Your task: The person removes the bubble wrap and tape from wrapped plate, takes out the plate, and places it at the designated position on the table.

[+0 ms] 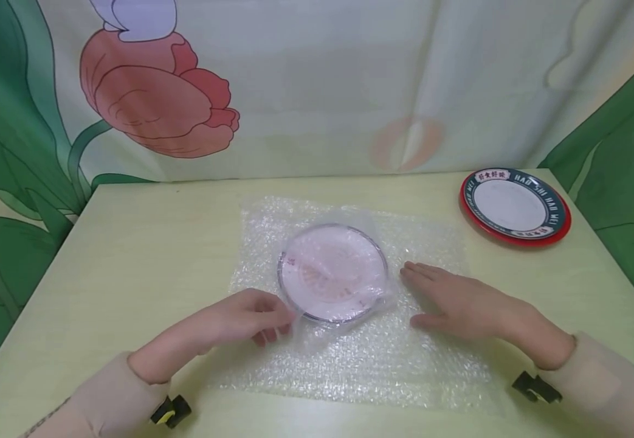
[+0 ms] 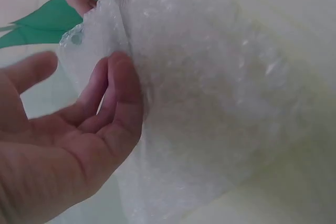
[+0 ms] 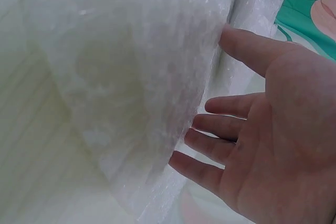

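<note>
A white plate (image 1: 330,272) with a dark rim line and faint red markings lies in the middle of a bubble wrap sheet (image 1: 382,368), a layer of clear plastic over it. My left hand (image 1: 248,316) is at the plate's lower-left edge, fingers loosely bent; in the left wrist view its thumb stands apart from the fingers, with nothing between them. To the right of the plate, my right hand (image 1: 461,301) rests over the bubble wrap, palm down. Its fingers are extended and the thumb is spread, as the right wrist view also shows.
At the table's back right corner, a green-rimmed plate (image 1: 510,205) with lettering is stacked on a red plate (image 1: 565,230). The pale wooden table (image 1: 158,255) ends at a printed curtain (image 1: 317,91) behind it.
</note>
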The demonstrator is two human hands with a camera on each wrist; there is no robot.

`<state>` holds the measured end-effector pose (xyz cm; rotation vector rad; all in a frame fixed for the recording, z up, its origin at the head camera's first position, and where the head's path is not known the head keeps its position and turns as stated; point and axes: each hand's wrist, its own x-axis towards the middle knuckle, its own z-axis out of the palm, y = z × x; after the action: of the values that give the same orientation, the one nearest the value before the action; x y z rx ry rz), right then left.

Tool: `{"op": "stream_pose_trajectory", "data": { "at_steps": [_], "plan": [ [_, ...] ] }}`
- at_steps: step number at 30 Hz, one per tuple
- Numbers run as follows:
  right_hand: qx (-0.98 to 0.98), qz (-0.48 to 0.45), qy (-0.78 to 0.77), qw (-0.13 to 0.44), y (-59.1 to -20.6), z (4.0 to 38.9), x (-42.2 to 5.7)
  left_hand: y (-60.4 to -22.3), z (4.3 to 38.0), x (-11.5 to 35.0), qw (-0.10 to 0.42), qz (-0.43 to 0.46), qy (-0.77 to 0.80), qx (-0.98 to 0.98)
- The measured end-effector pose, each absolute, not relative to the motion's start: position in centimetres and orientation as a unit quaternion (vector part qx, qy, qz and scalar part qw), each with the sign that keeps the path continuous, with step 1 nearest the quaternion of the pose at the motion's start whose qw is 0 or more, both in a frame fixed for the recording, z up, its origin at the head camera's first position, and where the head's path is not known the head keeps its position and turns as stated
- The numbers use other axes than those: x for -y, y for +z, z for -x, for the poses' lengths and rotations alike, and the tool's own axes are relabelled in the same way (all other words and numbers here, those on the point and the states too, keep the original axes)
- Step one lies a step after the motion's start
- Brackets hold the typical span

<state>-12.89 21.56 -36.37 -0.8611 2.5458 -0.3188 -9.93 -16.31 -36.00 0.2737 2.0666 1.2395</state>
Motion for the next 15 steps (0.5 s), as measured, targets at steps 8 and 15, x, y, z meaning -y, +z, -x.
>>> {"op": "stream_pose_trajectory", "data": {
  "at_steps": [8,15],
  "plan": [
    [-0.921,0.294,-0.116,0.229,-36.6,13.2,-21.6,-34.4,11.0,16.3,0.259,-0.134,0.315,-0.903],
    [-0.920,0.296,-0.115,0.229,-36.5,13.1,-21.7,-34.5,13.0,16.1,0.144,-0.132,0.251,-0.948]
  ]
}}
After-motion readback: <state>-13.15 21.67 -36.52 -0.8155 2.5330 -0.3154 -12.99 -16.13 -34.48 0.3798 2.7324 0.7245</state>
